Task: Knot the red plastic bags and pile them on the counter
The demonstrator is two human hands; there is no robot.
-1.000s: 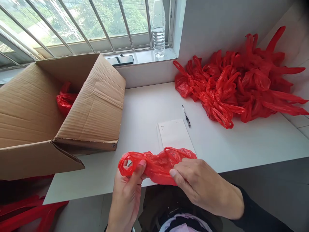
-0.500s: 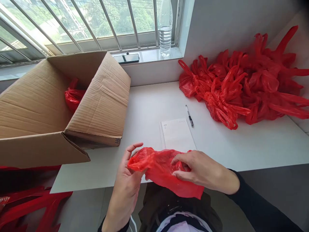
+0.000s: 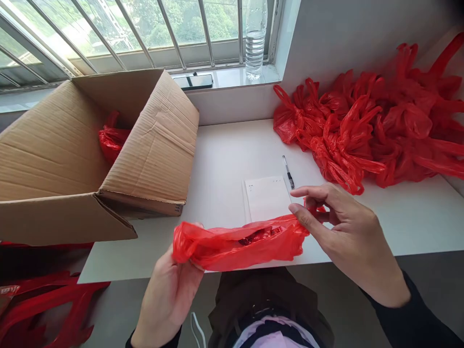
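A red plastic bag [image 3: 221, 244] is stretched sideways between my two hands, above the table's front edge. Its mouth gapes a little, and shiny dark red contents [image 3: 260, 235] show inside; I cannot make out what they are. My left hand [image 3: 170, 285] grips the bag's left end from below, most of its fingers hidden behind the plastic. At the other end, my right hand [image 3: 344, 232] holds a gathered corner, with thumb and index finger apart and the other fingers curled at the plastic. Beneath and behind the bag lies a white notepad [image 3: 268, 195], partly covered.
An open cardboard box [image 3: 152, 150] with a red bag [image 3: 113, 140] inside stands at left. Red plastic bags [image 3: 348, 130] are heaped at right. A pen [image 3: 289, 173] lies beside the notepad. A phone [image 3: 195, 82] and water bottle [image 3: 255, 48] occupy the windowsill. A red stool [image 3: 54, 299] is below.
My hands have moved apart, drawing the bag out lengthwise. My right hand has gone right and up to the bag's right end; the dark red contents now show.
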